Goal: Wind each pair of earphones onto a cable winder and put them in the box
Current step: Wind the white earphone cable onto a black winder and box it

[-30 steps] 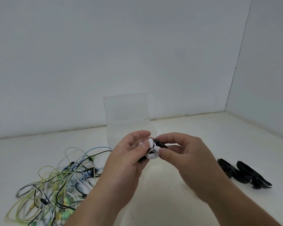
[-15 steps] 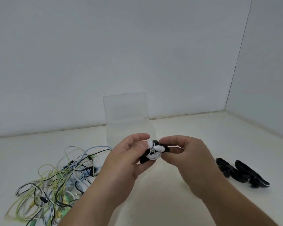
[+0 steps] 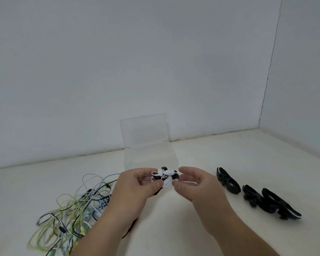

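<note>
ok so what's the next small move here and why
Probably carry the wound winder forward and drop it into the clear box. The white earphones look fully wrapped on it with no loose tail showing, the left hand grips it, the right hand sits at its other end, and the box stands open just behind.

cable winder point(image 3: 175, 176): mostly hidden by wound earphones point(image 3: 169, 172) | cable tangle point(image 3: 78, 206): cut off, bottom edge

Left hand point(image 3: 137, 189) and right hand point(image 3: 198, 187) are bare, with bare forearms point(image 3: 235, 231) and short nails
</note>
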`<move>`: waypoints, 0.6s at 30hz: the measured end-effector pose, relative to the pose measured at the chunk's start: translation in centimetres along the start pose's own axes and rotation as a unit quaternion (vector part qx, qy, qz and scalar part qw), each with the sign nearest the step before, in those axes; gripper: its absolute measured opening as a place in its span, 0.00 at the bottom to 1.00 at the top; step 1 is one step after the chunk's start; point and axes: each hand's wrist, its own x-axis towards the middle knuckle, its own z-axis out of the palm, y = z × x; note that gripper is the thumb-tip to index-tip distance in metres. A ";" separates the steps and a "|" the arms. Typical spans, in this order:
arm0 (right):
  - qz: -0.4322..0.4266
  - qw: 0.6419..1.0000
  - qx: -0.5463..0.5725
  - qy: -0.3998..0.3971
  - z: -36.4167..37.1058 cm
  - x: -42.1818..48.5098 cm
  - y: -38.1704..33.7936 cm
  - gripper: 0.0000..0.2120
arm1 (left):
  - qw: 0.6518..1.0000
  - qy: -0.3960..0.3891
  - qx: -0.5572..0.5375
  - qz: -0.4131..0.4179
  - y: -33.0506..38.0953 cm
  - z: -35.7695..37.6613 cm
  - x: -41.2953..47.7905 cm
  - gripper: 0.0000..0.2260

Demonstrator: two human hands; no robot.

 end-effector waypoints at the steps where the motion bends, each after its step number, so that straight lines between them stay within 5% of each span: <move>1: -0.001 1.000 -0.013 0.010 0.0 -0.1 0.1 0.15 | 1.000 0.026 -0.002 0.002 0.2 0.0 0.2 0.11; 4: 0.002 0.999 -0.032 0.013 0.0 0.0 0.2 0.14 | 0.995 0.099 0.020 0.015 1.6 -0.4 1.4 0.15; 10: -0.012 0.998 -0.059 -0.007 0.3 0.1 0.5 0.14 | 0.967 0.202 0.146 0.047 3.8 -0.8 7.3 0.06; 14: -0.013 0.999 -0.052 -0.006 0.1 0.3 0.6 0.15 | 0.926 0.216 0.309 0.028 2.6 -1.0 10.8 0.07; 18: -0.018 0.999 -0.050 -0.006 0.0 0.5 0.8 0.15 | 0.841 0.233 0.488 -0.008 0.8 -1.3 12.1 0.09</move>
